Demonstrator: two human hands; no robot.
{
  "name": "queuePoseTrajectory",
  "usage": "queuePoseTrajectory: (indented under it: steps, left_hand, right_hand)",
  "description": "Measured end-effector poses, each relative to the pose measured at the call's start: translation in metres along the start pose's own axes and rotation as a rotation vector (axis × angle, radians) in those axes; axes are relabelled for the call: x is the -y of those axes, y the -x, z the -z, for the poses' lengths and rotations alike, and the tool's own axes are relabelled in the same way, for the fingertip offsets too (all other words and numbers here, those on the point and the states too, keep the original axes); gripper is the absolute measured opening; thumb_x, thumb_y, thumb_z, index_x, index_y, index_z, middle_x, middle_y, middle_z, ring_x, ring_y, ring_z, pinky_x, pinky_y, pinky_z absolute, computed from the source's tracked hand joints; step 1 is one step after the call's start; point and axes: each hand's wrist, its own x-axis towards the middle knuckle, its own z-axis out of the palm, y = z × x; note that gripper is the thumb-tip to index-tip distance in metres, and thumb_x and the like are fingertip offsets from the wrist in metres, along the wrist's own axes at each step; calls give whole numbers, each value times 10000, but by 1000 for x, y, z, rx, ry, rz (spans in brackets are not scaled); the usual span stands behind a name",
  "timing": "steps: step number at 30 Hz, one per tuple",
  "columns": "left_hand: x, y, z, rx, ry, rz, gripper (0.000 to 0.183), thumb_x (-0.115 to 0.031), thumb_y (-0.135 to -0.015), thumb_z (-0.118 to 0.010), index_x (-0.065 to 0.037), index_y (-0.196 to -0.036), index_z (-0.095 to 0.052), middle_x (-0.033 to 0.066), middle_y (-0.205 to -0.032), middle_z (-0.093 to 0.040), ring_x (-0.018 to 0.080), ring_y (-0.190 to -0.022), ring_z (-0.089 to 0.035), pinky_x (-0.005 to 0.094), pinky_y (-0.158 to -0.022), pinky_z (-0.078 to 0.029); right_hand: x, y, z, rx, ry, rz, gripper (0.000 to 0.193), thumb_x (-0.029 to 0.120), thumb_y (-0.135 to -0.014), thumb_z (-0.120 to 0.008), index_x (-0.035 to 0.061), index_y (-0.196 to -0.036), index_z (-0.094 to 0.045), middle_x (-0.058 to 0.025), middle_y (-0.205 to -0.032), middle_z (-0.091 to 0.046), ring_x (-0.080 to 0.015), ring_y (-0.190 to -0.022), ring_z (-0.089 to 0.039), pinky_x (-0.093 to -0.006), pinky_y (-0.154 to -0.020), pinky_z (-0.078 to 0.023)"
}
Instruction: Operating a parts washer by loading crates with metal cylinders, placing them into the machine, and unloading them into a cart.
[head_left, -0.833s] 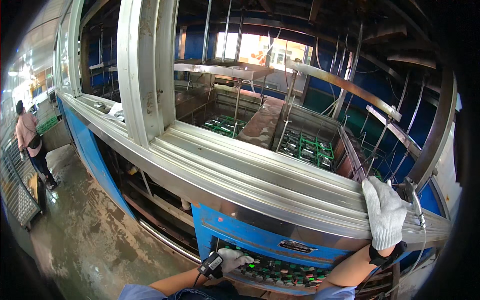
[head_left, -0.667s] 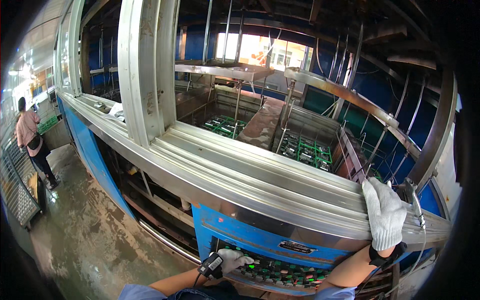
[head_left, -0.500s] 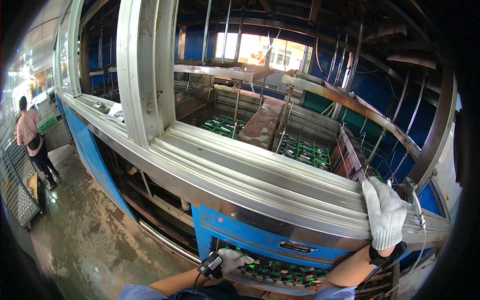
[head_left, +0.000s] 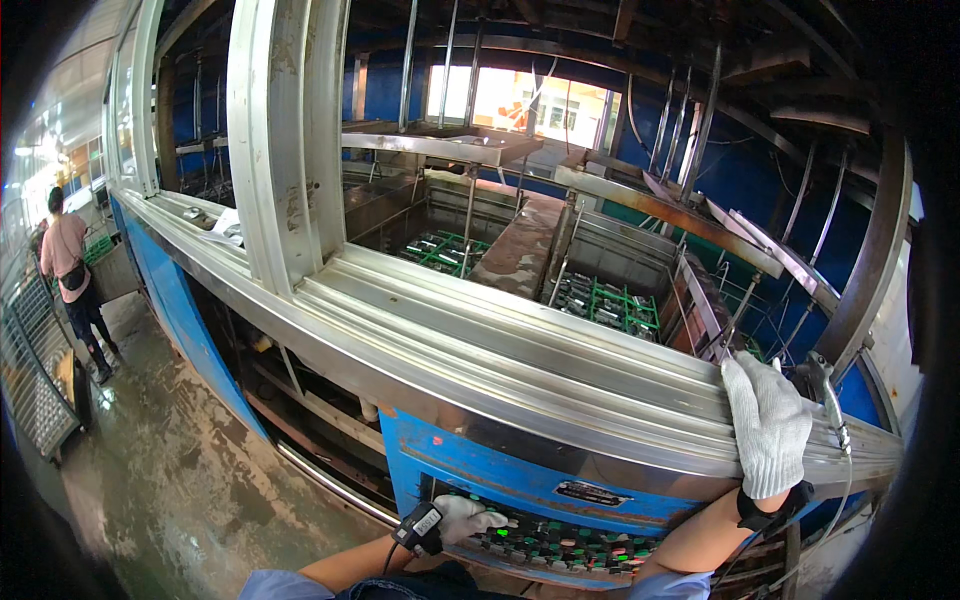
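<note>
In a white knit glove, my left hand [head_left: 463, 519] reaches to the button panel [head_left: 590, 552] set in the blue machine front. Its index finger is stretched out at the upper left buttons, one of which glows green beside the fingertip. The other fingers are partly hidden. My right hand [head_left: 772, 430], gloved alike, lies over the metal window sill [head_left: 520, 365] at the right with its fingers extended over the inner edge. No object shows in either hand. Just right of it is a metal spray-gun-like tool [head_left: 825, 385] with a thin hose.
Behind the sill, tanks hold green racks [head_left: 610, 305] of small parts. A rusty lifting beam [head_left: 680, 220] with hanging rods spans above them. An upright metal post [head_left: 275, 150] stands left of centre. Farther left a person in pink [head_left: 68, 250] stands near a wire cart [head_left: 40, 360] on wet floor.
The rusty beam over the tanks has shifted, its right end now farther left and higher, showing a pale bar behind. The person at left has turned slightly. My hands stay in place.
</note>
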Motion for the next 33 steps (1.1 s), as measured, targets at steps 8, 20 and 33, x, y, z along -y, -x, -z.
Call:
queuePoseTrajectory:
  steps: [8, 20, 33]
  left_hand:
    - [0, 1, 0, -26, 18, 1, 380, -467, -1059, -525, -227, -1257, -743, 120, -1050, -771, 214, -935, -727, 314, -878, -566]
    - [-10, 8, 7, -90, -106, -174, 379, -435, -1060, -514, -205, -1259, -739, 106, -1133, -759, 245, -1011, -730, 346, -923, -566]
    - [-36, 40, 25, -427, -219, -107, 376, -393, -1017, -493, -149, -1146, -748, 134, -973, -758, 306, -908, -724, 412, -864, -570]
  right_hand:
    - [1, 0, 0, 5, 5, 10, 331, 342, -950, -690, 40, -1065, -762, -170, -1008, -749, -350, -950, -715, -414, -886, -553]
    - [4, 0, 2, -6, -18, -12, 315, 327, -946, -705, 38, -1057, -762, -161, -1001, -753, -339, -943, -720, -404, -881, -557]
    - [0, 1, 2, -10, -24, 2, 321, 326, -943, -710, 33, -1064, -758, -173, -1011, -751, -344, -955, -717, -406, -909, -546]
